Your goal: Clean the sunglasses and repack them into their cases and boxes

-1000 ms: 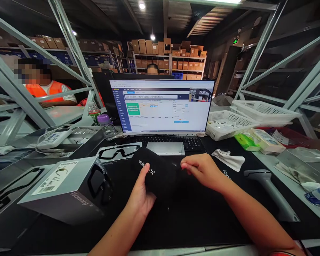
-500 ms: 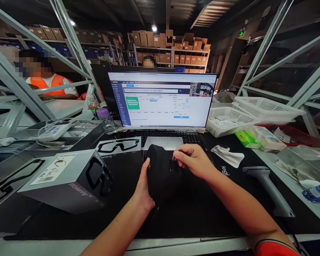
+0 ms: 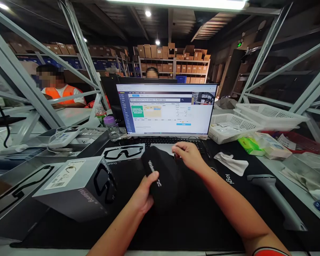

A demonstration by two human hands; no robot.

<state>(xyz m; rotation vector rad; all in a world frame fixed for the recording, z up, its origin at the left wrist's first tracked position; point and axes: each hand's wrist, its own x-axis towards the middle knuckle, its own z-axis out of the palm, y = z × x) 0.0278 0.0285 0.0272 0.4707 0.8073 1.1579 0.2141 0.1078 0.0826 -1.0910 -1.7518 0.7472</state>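
There's a black fabric pouch (image 3: 162, 177) held up over the black desk mat (image 3: 202, 227), and it looks light and squashy, so the padded body is the place to take hold. The left hand (image 3: 144, 188) wraps it from below, thumb pressed on the cloth. The right hand (image 3: 188, 156) pinches at its top edge, though what those fingers grip is too small to tell. A grey printed box (image 3: 77, 188) sits close by.

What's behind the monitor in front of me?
Above the monitor, a person's head shows, with shelves of cardboard boxes farther back. The monitor hides that person's body and whatever sits directly behind it.
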